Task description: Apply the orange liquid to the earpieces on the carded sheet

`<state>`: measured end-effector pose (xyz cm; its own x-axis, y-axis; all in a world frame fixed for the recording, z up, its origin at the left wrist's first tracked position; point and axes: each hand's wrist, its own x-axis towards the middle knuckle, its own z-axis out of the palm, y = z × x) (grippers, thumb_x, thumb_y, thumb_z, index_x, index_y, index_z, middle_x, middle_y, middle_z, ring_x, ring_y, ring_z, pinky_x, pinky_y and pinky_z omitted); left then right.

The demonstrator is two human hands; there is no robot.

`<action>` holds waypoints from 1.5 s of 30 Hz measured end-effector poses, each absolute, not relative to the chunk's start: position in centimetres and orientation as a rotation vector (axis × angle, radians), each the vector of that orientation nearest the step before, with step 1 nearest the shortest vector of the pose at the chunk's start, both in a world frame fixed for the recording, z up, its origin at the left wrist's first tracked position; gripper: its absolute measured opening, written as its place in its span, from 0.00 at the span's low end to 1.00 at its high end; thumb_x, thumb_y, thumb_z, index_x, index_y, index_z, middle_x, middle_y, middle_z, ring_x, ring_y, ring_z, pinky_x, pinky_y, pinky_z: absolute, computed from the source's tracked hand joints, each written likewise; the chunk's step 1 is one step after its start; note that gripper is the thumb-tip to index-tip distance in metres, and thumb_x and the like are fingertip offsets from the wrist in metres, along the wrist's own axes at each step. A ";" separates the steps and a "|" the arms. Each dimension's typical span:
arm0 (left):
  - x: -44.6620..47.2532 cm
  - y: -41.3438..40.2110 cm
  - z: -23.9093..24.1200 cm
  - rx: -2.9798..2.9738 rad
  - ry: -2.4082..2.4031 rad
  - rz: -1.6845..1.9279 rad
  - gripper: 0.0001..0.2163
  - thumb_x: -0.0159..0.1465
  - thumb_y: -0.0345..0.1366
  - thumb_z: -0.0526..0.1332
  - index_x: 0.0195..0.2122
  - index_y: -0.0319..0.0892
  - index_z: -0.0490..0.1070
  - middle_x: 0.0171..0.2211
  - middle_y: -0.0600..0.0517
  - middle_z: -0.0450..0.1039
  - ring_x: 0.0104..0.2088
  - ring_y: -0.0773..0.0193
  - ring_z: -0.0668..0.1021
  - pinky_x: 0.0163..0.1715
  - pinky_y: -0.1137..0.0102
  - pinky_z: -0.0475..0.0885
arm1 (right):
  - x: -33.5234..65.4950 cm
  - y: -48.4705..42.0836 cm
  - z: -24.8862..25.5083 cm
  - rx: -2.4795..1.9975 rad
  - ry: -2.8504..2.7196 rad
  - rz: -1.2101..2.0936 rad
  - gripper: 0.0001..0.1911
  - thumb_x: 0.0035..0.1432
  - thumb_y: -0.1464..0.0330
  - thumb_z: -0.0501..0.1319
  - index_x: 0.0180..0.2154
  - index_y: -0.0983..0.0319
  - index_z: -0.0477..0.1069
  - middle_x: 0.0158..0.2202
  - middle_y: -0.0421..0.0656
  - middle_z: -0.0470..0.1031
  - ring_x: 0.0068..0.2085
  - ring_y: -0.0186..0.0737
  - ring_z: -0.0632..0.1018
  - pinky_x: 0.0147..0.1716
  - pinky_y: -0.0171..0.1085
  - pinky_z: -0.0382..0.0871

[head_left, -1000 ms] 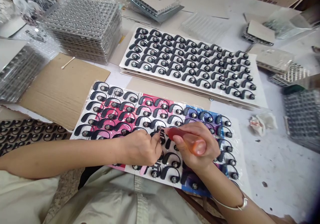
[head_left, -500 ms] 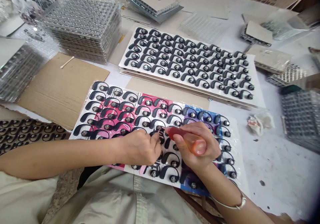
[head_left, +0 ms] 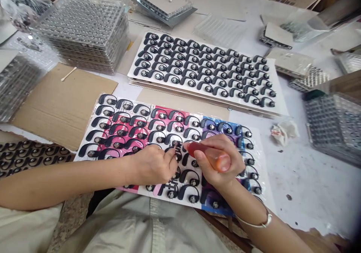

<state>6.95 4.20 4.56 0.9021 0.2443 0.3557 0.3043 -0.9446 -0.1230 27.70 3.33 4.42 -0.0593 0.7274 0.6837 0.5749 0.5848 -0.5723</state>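
Observation:
A pink, white and blue board (head_left: 128,127) lies in front of me, covered with rows of black ear-hook earpieces (head_left: 158,124). My right hand (head_left: 222,162) is closed around an orange-red tool (head_left: 210,156) whose tip points left at an earpiece near the board's middle. My left hand (head_left: 155,165) rests on the board with fingers pinched beside that same earpiece; what they pinch is hidden.
A white board (head_left: 278,95) of more earpieces lies behind. Stacks of clear blister trays (head_left: 81,31) stand at back left, more trays (head_left: 332,127) at right. Brown cardboard (head_left: 62,102) with a cotton swab (head_left: 68,74) lies left. A crumpled tissue (head_left: 282,132) sits right.
The view has drifted a little, so everything sits slightly further left in frame. Both hands stay in the same place on the coloured board.

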 end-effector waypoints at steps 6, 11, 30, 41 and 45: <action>7.0 4.3 4.6 -2.898 -0.410 -0.495 0.08 0.61 0.24 0.54 0.36 0.30 0.72 0.39 0.33 0.77 0.25 0.60 0.79 0.18 0.69 0.73 | 27.6 3.4 4.1 -1.076 -1.735 0.191 0.11 0.46 0.70 0.67 0.34 0.61 0.69 0.27 0.41 0.72 0.26 0.37 0.73 0.25 0.39 0.69; 7.0 4.3 4.7 -2.894 -0.395 -0.477 0.07 0.61 0.24 0.54 0.36 0.30 0.71 0.39 0.34 0.77 0.24 0.60 0.78 0.17 0.69 0.73 | 27.5 3.5 4.3 -1.064 -1.740 0.196 0.10 0.47 0.69 0.66 0.34 0.60 0.70 0.25 0.40 0.72 0.25 0.37 0.73 0.25 0.39 0.69; 7.1 4.2 4.5 -2.890 -0.434 -0.464 0.07 0.62 0.24 0.53 0.35 0.31 0.71 0.37 0.34 0.77 0.21 0.61 0.77 0.16 0.69 0.72 | 27.7 3.3 3.9 -0.979 -1.797 0.140 0.16 0.46 0.74 0.67 0.38 0.61 0.68 0.28 0.41 0.72 0.27 0.36 0.72 0.24 0.38 0.69; 7.2 4.2 4.4 -2.889 -0.460 -0.521 0.07 0.62 0.25 0.53 0.33 0.32 0.71 0.36 0.35 0.78 0.21 0.60 0.77 0.15 0.68 0.71 | 28.0 2.9 3.8 -1.025 -1.820 0.107 0.14 0.46 0.74 0.67 0.37 0.62 0.69 0.27 0.41 0.71 0.26 0.35 0.72 0.24 0.37 0.68; 7.0 4.4 4.3 -2.897 -0.476 -0.537 0.08 0.62 0.25 0.52 0.33 0.33 0.71 0.37 0.37 0.78 0.20 0.62 0.76 0.15 0.69 0.71 | 28.0 2.9 3.9 -1.023 -1.814 0.114 0.14 0.46 0.74 0.67 0.38 0.62 0.69 0.27 0.41 0.72 0.27 0.36 0.72 0.23 0.37 0.68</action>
